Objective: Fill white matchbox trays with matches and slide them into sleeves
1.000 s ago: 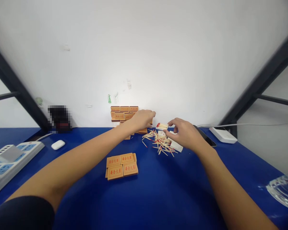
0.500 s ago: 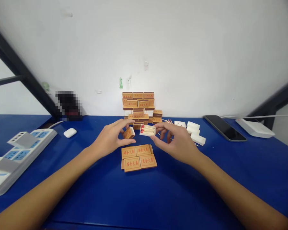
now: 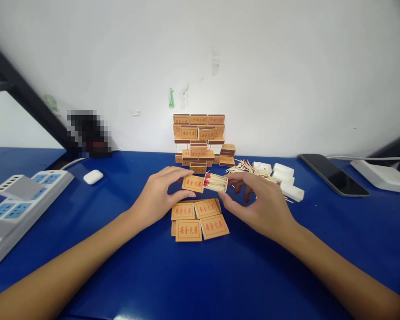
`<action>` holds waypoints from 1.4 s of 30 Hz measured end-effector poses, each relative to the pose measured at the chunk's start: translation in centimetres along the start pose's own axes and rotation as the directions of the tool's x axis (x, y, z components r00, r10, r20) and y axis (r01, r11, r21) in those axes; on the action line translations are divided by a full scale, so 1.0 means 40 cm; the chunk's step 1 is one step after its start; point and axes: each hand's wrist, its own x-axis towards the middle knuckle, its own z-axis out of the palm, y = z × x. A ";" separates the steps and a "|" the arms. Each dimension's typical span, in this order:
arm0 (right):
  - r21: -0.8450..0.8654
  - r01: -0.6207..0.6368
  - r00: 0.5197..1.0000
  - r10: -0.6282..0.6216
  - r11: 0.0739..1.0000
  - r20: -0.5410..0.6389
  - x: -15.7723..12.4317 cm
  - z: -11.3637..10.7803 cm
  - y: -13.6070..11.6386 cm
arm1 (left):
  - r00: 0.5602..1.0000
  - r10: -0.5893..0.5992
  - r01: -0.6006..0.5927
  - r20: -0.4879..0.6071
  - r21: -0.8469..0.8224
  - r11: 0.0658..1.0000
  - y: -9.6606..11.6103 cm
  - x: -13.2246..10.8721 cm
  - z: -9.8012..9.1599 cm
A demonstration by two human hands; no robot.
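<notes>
Between thumb and fingers my left hand [image 3: 163, 193] grips an orange matchbox sleeve [image 3: 193, 183] with red characters, flat side up. Its right end meets a white inner tray [image 3: 216, 182] full of red-tipped matches; I cannot tell how far the tray is inside. My right hand [image 3: 256, 200] pinches the tray's right end, thumb at the front corner and fingers behind. Just below both hands several matchboxes [image 3: 188, 231] lie flat in a stacked block. Behind them rises a structure of matchboxes [image 3: 198, 153] against the wall.
Loose matches [image 3: 243, 168] and several white trays [image 3: 292, 192] lie right of the structure. A phone [image 3: 333, 174] and a white box [image 3: 382, 176] are farther right. On the left are a power strip [image 3: 30, 200] and a white earbud case [image 3: 93, 177].
The sleeve has turned from tilted to flat and now meets the match-filled tray, where a gap stood between them. The camera view has shifted slightly.
</notes>
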 end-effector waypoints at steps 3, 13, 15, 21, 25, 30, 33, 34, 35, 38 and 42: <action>-0.001 -0.051 0.999 0.051 0.999 -0.003 0.004 -0.007 0.002 | 0.998 -0.059 0.058 -0.010 -0.052 0.997 0.004 0.000 0.001; -0.007 -0.042 0.998 0.043 0.999 0.048 0.000 -0.005 0.006 | 0.985 -0.173 0.169 -0.029 -0.110 0.980 0.024 -0.004 0.002; -0.022 -0.010 0.998 0.011 1.000 0.057 -0.001 -0.006 0.006 | 0.985 -0.170 0.167 -0.032 -0.093 0.982 0.024 -0.004 0.001; 0.009 0.041 0.992 -0.041 0.999 0.120 0.005 -0.019 0.015 | 0.990 -0.138 0.135 -0.024 -0.094 0.986 0.013 -0.001 -0.006; 0.024 0.041 0.988 -0.044 0.999 0.147 0.006 -0.023 0.020 | 0.992 -0.126 0.123 -0.013 -0.107 0.987 0.011 0.000 -0.008; 0.053 0.003 0.984 -0.012 0.999 0.178 0.006 -0.025 0.019 | 0.987 -0.159 0.153 -0.016 -0.176 0.972 0.020 0.000 -0.003; 0.077 -0.035 0.983 0.021 0.996 0.183 0.008 -0.029 0.017 | 0.986 -0.165 0.160 -0.009 -0.187 0.969 0.024 0.001 -0.003; 0.092 -0.052 0.982 0.034 0.994 0.186 0.009 -0.031 0.016 | 0.987 -0.162 0.158 -0.007 -0.186 0.970 0.024 0.002 -0.003; 0.118 -0.074 0.980 0.051 0.990 0.193 0.010 -0.032 0.013 | 0.987 -0.161 0.157 -0.006 -0.185 0.970 0.025 0.002 -0.003; 0.241 -0.191 0.962 0.134 0.952 0.236 0.013 -0.033 0.000 | 0.988 -0.153 0.147 -0.018 -0.189 0.971 0.027 0.000 -0.002; 0.345 -0.369 0.920 0.285 0.863 0.270 0.015 -0.026 -0.016 | 0.995 -0.090 0.083 -0.044 -0.153 0.985 0.043 -0.007 0.002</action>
